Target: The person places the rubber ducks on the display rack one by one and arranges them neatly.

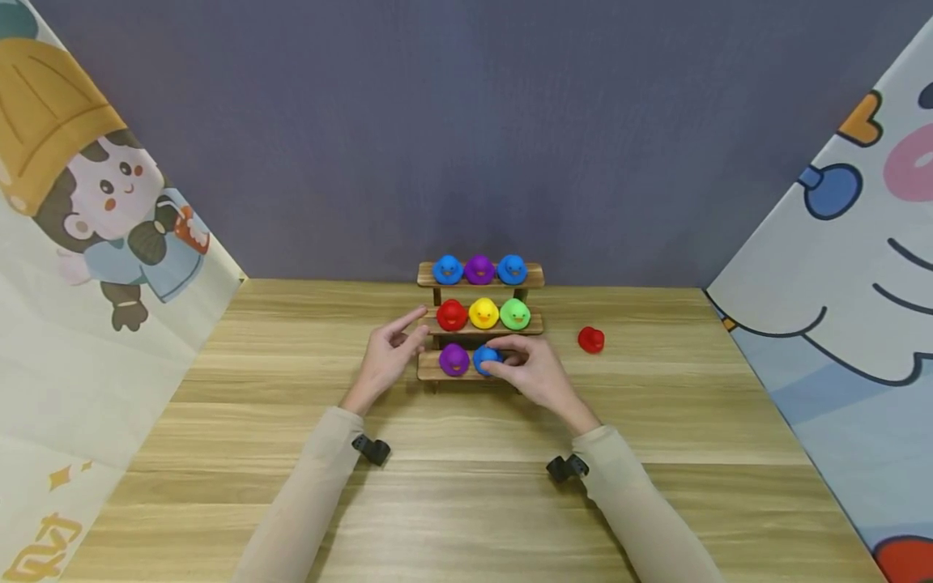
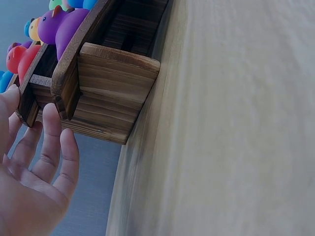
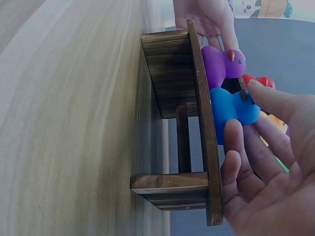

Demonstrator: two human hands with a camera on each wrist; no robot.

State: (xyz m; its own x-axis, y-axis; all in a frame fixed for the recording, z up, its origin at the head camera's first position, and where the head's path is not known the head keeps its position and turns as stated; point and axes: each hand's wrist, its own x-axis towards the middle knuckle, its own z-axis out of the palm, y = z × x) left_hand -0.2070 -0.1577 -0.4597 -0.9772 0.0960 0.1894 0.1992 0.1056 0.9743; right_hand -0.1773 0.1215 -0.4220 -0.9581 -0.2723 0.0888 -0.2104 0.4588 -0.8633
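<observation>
A small three-step wooden shelf (image 1: 430, 368) stands on the table with rubber ducks on its steps. My right hand (image 1: 538, 371) pinches a blue duck (image 3: 229, 110) between thumb and fingers on the lowest step, right beside a purple duck (image 1: 454, 360). In the right wrist view the blue duck's base is at the board. My left hand (image 1: 386, 355) is at the shelf's left end, fingers (image 2: 50, 142) extended and holding nothing; whether they touch the wood I cannot tell. The middle step bears red (image 1: 452, 315), yellow (image 1: 484, 313) and green (image 1: 515, 314) ducks.
On the top step sit a blue duck (image 1: 448, 270), a purple duck (image 1: 479, 270) and another blue duck (image 1: 513, 270). A red duck (image 1: 591, 340) lies on the table right of the shelf. Behind stands a grey-blue wall (image 1: 466, 146); printed cloths flank both sides.
</observation>
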